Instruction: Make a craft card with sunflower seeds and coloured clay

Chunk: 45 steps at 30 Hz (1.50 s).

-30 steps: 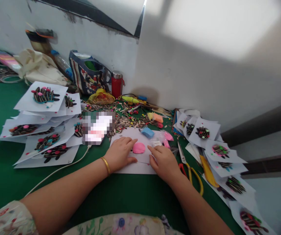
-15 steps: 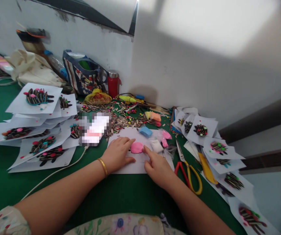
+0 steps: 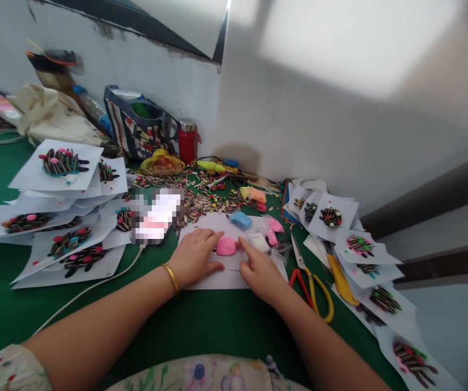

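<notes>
A flattened pink lump of modelling clay [image 3: 226, 246] lies on a white sheet of paper [image 3: 217, 280] in front of me. My left hand [image 3: 196, 256] rests on the paper at the clay's left side, fingers stretched out and thumb apart. At the right edge of the clay is the tip of my right hand's [image 3: 261, 272] extended index finger; its other fingers are curled and hold nothing visible. Beyond the clay sit a blue clay piece [image 3: 241, 219], a white one [image 3: 259, 242] and pink pieces [image 3: 273, 230] in clear wrapping.
Scissors [image 3: 312, 288] with red and yellow handles lie right of the paper. Sheets with seed-decorated figures stack at left [image 3: 64, 165] and right [image 3: 384, 298]. A blurred phone [image 3: 158, 217] trails a cable. Behind are scattered seeds [image 3: 205, 198], a red flask [image 3: 187, 142] and a bag [image 3: 139, 125].
The pink clay's right edge looks blunter, and its lower edge flatter. My right index finger has shifted slightly at that edge. My left hand stays in place.
</notes>
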Motion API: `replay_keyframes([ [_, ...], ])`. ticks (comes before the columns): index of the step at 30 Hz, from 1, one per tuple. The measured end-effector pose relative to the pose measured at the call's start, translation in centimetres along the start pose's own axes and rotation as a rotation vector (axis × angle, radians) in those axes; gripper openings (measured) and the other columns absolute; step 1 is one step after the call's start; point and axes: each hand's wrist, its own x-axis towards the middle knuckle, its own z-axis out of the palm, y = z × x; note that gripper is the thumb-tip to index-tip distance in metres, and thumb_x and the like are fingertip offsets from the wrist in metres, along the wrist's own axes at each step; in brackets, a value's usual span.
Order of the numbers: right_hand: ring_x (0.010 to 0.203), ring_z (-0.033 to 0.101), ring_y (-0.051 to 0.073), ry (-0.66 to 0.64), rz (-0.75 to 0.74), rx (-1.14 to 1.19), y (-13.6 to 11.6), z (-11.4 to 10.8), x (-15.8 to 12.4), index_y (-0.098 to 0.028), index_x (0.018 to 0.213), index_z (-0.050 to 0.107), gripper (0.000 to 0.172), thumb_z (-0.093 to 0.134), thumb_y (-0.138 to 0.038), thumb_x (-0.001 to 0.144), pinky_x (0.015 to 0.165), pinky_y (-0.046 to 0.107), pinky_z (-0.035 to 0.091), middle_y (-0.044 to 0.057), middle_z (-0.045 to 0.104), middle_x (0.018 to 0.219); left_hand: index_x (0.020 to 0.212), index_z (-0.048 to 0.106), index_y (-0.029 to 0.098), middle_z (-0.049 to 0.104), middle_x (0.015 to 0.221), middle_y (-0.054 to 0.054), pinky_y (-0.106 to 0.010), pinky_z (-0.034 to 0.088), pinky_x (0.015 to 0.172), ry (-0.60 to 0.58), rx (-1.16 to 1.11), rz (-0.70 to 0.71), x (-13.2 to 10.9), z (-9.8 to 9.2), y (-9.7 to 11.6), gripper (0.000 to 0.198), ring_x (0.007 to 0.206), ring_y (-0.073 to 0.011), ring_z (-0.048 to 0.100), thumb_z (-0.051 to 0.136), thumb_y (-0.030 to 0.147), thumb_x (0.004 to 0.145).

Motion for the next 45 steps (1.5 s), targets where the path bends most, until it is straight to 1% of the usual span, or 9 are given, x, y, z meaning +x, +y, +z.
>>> replay_keyframes([
  [5, 0.117, 0.057, 0.024, 0.028, 0.010, -0.067, 0.0, -0.4, 0.0, -0.014, 0.144, 0.040, 0.061, 0.044, -0.016, 0.083, 0.099, 0.038, 0.044, 0.011, 0.055, 0.138, 0.138, 0.044, 0.021, 0.057, 0.125, -0.011, -0.040, 0.038, 0.102, -0.010, -0.007, -0.005, 0.0, -0.2, 0.1, 0.078, 0.118, -0.0289, 0.050, 0.075, 0.047, 0.072],
  [9, 0.115, 0.059, 0.026, -0.014, -0.010, -0.171, -0.2, -0.5, -0.3, -0.012, 0.142, 0.042, 0.058, 0.043, -0.017, 0.085, 0.096, 0.040, 0.046, 0.013, 0.059, 0.133, 0.140, 0.042, 0.022, 0.057, 0.128, -0.010, -0.041, 0.037, 0.103, -0.033, -0.024, -0.013, 0.0, -0.7, 0.1, 0.080, 0.120, -0.0281, 0.050, 0.076, 0.044, 0.072],
  [12, 0.114, 0.060, 0.025, -0.026, -0.027, -0.186, -0.5, -0.8, -0.6, -0.012, 0.141, 0.045, 0.056, 0.043, -0.017, 0.085, 0.097, 0.039, 0.046, 0.012, 0.061, 0.130, 0.140, 0.042, 0.023, 0.056, 0.132, -0.009, -0.041, 0.038, 0.102, -0.071, -0.044, -0.023, 0.0, -1.3, -0.1, 0.080, 0.122, -0.0283, 0.050, 0.076, 0.042, 0.071],
  [16, 0.118, 0.058, 0.024, -0.021, -0.024, -0.162, -0.7, -1.1, -0.8, -0.013, 0.141, 0.045, 0.056, 0.043, -0.016, 0.085, 0.100, 0.038, 0.045, 0.011, 0.060, 0.131, 0.139, 0.045, 0.025, 0.058, 0.130, -0.008, -0.042, 0.037, 0.102, -0.066, -0.062, -0.007, 0.0, -1.5, -0.2, 0.076, 0.120, -0.0281, 0.051, 0.075, 0.044, 0.072],
  [21, 0.121, 0.056, 0.023, -0.021, -0.029, -0.089, -0.7, -1.0, -0.6, -0.012, 0.143, 0.042, 0.057, 0.042, -0.015, 0.085, 0.104, 0.036, 0.042, 0.011, 0.058, 0.134, 0.138, 0.046, 0.023, 0.059, 0.128, -0.009, -0.042, 0.036, 0.104, -0.005, -0.063, 0.012, 0.1, -0.6, 0.3, 0.071, 0.120, -0.0273, 0.051, 0.074, 0.037, 0.074],
  [28, 0.120, 0.056, 0.025, -0.035, -0.010, -0.025, -1.0, -0.5, -0.1, -0.012, 0.142, 0.043, 0.059, 0.043, -0.015, 0.083, 0.105, 0.039, 0.042, 0.013, 0.059, 0.132, 0.139, 0.043, 0.020, 0.059, 0.128, -0.011, -0.042, 0.039, 0.104, -0.028, -0.086, 0.020, 0.4, 0.0, 0.1, 0.076, 0.119, -0.0275, 0.052, 0.076, 0.034, 0.072],
  [37, 0.122, 0.055, 0.021, 0.007, 0.013, 0.096, -0.2, -0.7, 0.2, -0.017, 0.144, 0.041, 0.060, 0.042, -0.015, 0.084, 0.106, 0.037, 0.041, 0.007, 0.058, 0.134, 0.139, 0.043, 0.020, 0.058, 0.129, -0.011, -0.043, 0.038, 0.105, -0.023, -0.088, 0.030, 0.4, 0.0, -0.1, 0.076, 0.120, -0.0279, 0.051, 0.076, 0.034, 0.073],
  [43, 0.125, 0.053, 0.024, -0.031, 0.010, 0.068, -0.9, -0.5, 0.7, -0.013, 0.142, 0.044, 0.059, 0.044, -0.016, 0.083, 0.108, 0.040, 0.040, 0.011, 0.056, 0.137, 0.139, 0.043, 0.020, 0.058, 0.128, -0.011, -0.043, 0.038, 0.106, -0.018, -0.092, 0.037, 0.5, 0.2, -0.2, 0.076, 0.119, -0.0279, 0.052, 0.076, 0.035, 0.073],
  [45, 0.126, 0.052, 0.023, -0.041, -0.001, 0.063, -1.0, -0.5, 0.9, -0.013, 0.142, 0.044, 0.060, 0.044, -0.015, 0.082, 0.109, 0.040, 0.039, 0.011, 0.055, 0.137, 0.139, 0.043, 0.020, 0.058, 0.128, -0.011, -0.043, 0.038, 0.105, -0.019, -0.090, 0.034, 0.5, 0.2, -0.2, 0.076, 0.119, -0.0280, 0.052, 0.076, 0.035, 0.073],
])
